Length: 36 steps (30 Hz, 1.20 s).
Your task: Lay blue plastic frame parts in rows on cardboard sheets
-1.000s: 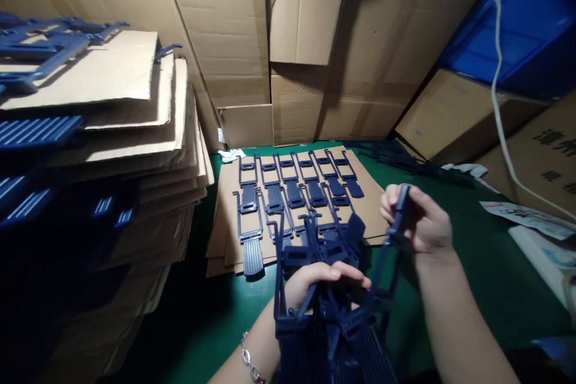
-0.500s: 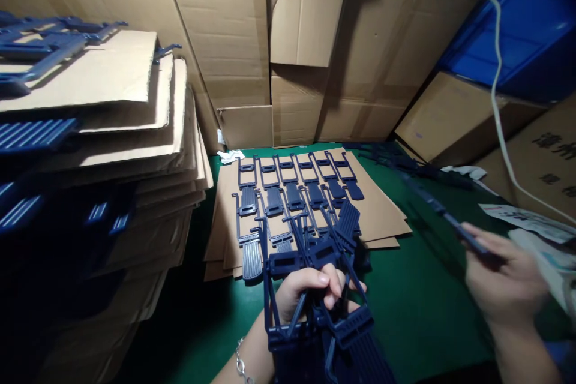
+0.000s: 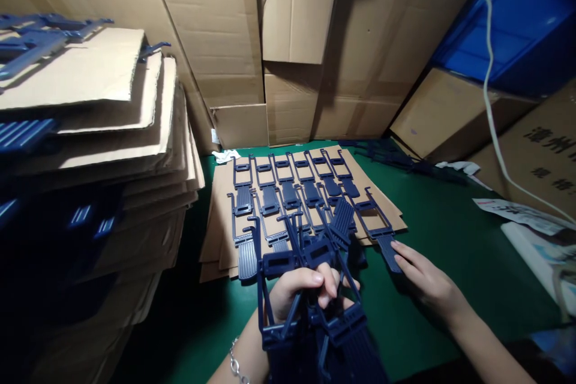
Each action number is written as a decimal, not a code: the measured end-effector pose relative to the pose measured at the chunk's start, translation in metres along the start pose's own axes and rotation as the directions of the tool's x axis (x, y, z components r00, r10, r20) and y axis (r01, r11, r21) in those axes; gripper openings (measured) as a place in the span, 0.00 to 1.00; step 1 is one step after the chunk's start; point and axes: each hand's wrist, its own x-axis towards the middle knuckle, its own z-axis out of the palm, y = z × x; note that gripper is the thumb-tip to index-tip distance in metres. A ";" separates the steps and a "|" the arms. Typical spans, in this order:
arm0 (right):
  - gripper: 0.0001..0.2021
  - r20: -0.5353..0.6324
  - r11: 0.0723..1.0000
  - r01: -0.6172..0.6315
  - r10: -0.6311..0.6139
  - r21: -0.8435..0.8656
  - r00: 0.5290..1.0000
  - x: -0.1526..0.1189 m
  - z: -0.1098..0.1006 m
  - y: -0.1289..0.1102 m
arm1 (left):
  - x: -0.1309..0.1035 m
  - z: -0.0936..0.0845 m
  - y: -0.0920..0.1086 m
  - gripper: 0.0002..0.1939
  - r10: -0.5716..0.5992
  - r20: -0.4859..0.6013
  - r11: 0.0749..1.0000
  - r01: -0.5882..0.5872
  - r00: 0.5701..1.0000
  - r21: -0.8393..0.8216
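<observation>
My left hand [image 3: 302,291] grips a bundle of dark blue plastic parts [image 3: 315,318] that fans out upward and downward over the green table. My right hand [image 3: 425,279] lies flat, its fingertips on the ribbed end of a single blue part [image 3: 378,229] resting at the right edge of a cardboard sheet [image 3: 382,204]. Two rows of the same blue parts [image 3: 288,189] lie side by side on that sheet.
A tall stack of cardboard sheets [image 3: 103,150] layered with blue parts stands on the left. Cardboard boxes [image 3: 288,42] wall the back and right. A blue crate [image 3: 517,30], a white cable [image 3: 492,114] and papers [image 3: 522,216] are at the right. More blue parts [image 3: 396,159] lie behind.
My right hand took one blue part from the bundle, swung it out to the right, and has now laid it on the right edge of the cardboard sheet. The left hand kept the bundle.
</observation>
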 end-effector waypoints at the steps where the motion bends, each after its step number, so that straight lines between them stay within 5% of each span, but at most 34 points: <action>1: 0.20 0.006 1.000 -0.009 0.009 0.004 1.000 0.000 0.002 0.000 | 0.000 0.001 0.000 0.10 -0.006 -0.008 1.000 0.006 1.000 0.000; 12: 0.15 0.002 0.986 -0.125 0.126 -0.107 0.992 0.000 0.010 0.002 | 0.000 0.012 0.001 0.10 -0.023 -0.070 0.998 0.027 0.997 0.055; 20: 0.27 0.213 0.927 -0.359 0.374 -0.105 0.903 -0.003 0.021 0.010 | 0.003 0.019 0.004 0.10 -0.003 -0.147 0.990 0.024 0.989 0.139; 25: 0.24 0.040 0.864 -0.502 0.500 0.044 0.865 0.020 0.009 -0.020 | 0.012 0.013 -0.001 0.11 -0.023 -0.075 0.967 0.041 0.997 0.252; 28: 0.18 0.072 0.672 -0.621 0.653 0.403 0.754 0.043 -0.004 -0.052 | 0.019 0.014 -0.008 0.11 -0.036 -0.051 0.950 0.050 0.998 0.308; 31: 0.22 0.471 0.184 -0.668 0.576 0.721 0.668 0.063 -0.013 -0.077 | 0.024 0.020 -0.013 0.11 -0.030 -0.049 0.876 0.049 0.998 0.480; 33: 0.26 0.636 -0.115 -0.659 0.425 0.743 0.644 0.071 -0.015 -0.086 | 0.025 0.024 -0.015 0.12 -0.032 -0.011 0.805 0.032 0.999 0.593; 36: 0.28 0.670 -0.269 -0.618 0.390 0.739 0.632 0.075 -0.014 -0.092 | 0.023 0.027 -0.018 0.12 -0.062 -0.015 0.749 0.056 0.998 0.661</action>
